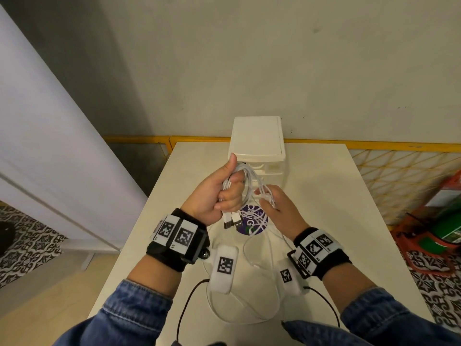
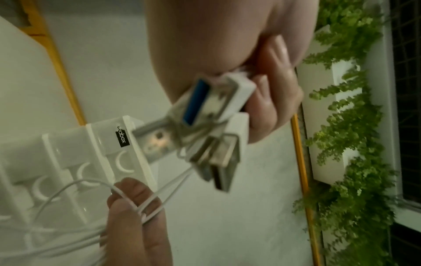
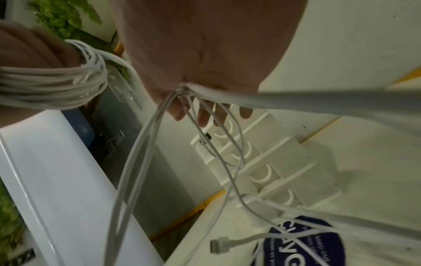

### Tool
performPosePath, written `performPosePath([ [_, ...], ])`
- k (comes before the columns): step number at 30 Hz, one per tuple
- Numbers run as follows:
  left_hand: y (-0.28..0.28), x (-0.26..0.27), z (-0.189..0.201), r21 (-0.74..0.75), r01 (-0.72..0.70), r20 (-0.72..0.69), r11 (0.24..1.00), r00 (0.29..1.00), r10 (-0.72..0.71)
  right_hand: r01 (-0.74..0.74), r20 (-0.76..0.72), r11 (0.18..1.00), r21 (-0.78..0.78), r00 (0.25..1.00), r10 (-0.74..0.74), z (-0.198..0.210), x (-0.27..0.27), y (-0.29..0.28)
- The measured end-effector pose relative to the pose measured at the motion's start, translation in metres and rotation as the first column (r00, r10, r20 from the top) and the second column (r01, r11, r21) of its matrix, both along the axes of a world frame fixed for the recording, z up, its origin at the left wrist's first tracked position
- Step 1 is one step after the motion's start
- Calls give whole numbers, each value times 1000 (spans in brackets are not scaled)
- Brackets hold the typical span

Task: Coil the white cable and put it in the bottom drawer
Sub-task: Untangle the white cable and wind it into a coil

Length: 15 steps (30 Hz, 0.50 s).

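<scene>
The white cable is partly wound into a coil that my left hand grips above the white table. Its USB plugs hang under that fist and show close up in the left wrist view as USB plugs. My right hand pinches several loose strands just right of the coil; its fingertips hold them. The rest of the cable trails in loops over the table toward me. One small connector end dangles free. Behind the hands stands the white drawer unit, with all its drawers shut.
A round dark-blue sticker lies on the table under the hands. A yellow-framed mesh fence runs behind and to the right of the table, with red and green objects on the floor beside it. A white panel stands to the left.
</scene>
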<state>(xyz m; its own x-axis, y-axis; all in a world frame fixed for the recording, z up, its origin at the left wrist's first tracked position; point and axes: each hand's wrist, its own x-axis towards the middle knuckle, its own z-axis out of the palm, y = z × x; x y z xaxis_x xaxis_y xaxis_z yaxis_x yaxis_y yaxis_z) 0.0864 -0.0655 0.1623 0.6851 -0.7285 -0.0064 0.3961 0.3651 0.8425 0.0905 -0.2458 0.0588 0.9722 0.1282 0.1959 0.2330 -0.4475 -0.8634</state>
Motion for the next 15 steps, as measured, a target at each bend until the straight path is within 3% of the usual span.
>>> performPosePath([
  [3,4,2,0,4,-44,35,999,998,44,8,-26,998,-59,1000,-9,-11,0,-5],
  [7,16,8,-2,37,-170,28,985,985,169,225,67,974,-36,973,-222,-28,-4,-14],
  [10,20,8,-2,6,-241,28,971,970,240,235,-55,972,-21,970,-236,-31,-6,-18],
  [15,39,17,17,-120,-425,-3,897,904,427,175,-245,885,-432,921,-302,-61,-11,-42],
])
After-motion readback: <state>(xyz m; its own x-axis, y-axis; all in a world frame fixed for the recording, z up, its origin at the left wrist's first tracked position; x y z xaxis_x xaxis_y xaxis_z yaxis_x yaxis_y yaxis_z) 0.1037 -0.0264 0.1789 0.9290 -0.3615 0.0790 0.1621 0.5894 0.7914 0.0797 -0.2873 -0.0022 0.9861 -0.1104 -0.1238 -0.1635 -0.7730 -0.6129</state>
